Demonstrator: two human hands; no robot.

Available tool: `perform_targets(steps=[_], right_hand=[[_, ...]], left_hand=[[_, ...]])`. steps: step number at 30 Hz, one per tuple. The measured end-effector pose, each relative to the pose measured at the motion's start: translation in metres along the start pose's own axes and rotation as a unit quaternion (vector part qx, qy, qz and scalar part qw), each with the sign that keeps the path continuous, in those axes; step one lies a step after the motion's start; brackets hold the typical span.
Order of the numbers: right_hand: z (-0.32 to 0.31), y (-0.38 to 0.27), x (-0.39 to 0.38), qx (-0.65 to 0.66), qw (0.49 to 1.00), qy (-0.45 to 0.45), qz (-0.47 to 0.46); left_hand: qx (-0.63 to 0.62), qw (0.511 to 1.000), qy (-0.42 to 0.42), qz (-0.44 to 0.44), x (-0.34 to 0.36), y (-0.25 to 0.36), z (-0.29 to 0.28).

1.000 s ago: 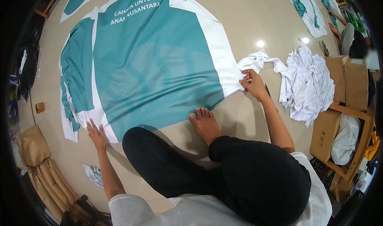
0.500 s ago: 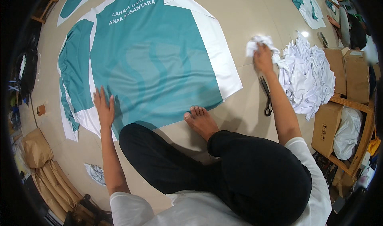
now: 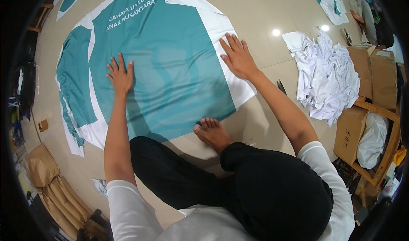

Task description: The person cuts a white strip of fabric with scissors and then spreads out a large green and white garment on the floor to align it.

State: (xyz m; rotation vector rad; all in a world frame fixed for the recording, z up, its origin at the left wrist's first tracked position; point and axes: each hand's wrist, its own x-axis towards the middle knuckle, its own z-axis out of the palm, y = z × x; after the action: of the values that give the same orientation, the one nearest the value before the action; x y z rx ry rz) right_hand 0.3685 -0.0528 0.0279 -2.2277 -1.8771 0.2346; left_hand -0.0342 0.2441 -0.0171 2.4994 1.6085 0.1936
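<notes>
A large teal fabric panel with white margins and white lettering lies spread over the tiled floor in front of me. My left hand rests flat on its teal middle, fingers spread. On the white right-hand margin lies my right hand, also open and holding nothing. My bare foot touches the panel's near edge. To the right is a heap of crumpled white cloth pieces. Dark scissors lie between that heap and my right forearm, which hides most of them.
Cardboard boxes and a wooden rack line the right side. At far right a person's foot shows near more teal and white cloth. Brown wrapped bundles lie at lower left, near a tape roll.
My right hand has let go of a white cloth piece at the heap and come left onto the panel. My left hand has slid farther up the teal fabric.
</notes>
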Motion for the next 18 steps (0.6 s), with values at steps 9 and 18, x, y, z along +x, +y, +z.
perform_targets(steps=[9, 18], right_hand=[[0.015, 0.025, 0.055, -0.070, 0.996, 0.045, 0.022], [0.014, 0.023, 0.046, 0.045, 0.976, 0.194, 0.084]], left_hand=[[0.046, 0.997, 0.054, -0.009, 0.053, -0.017, 0.014], [0.045, 0.998, 0.040, -0.019, 0.054, -0.025, 0.006]])
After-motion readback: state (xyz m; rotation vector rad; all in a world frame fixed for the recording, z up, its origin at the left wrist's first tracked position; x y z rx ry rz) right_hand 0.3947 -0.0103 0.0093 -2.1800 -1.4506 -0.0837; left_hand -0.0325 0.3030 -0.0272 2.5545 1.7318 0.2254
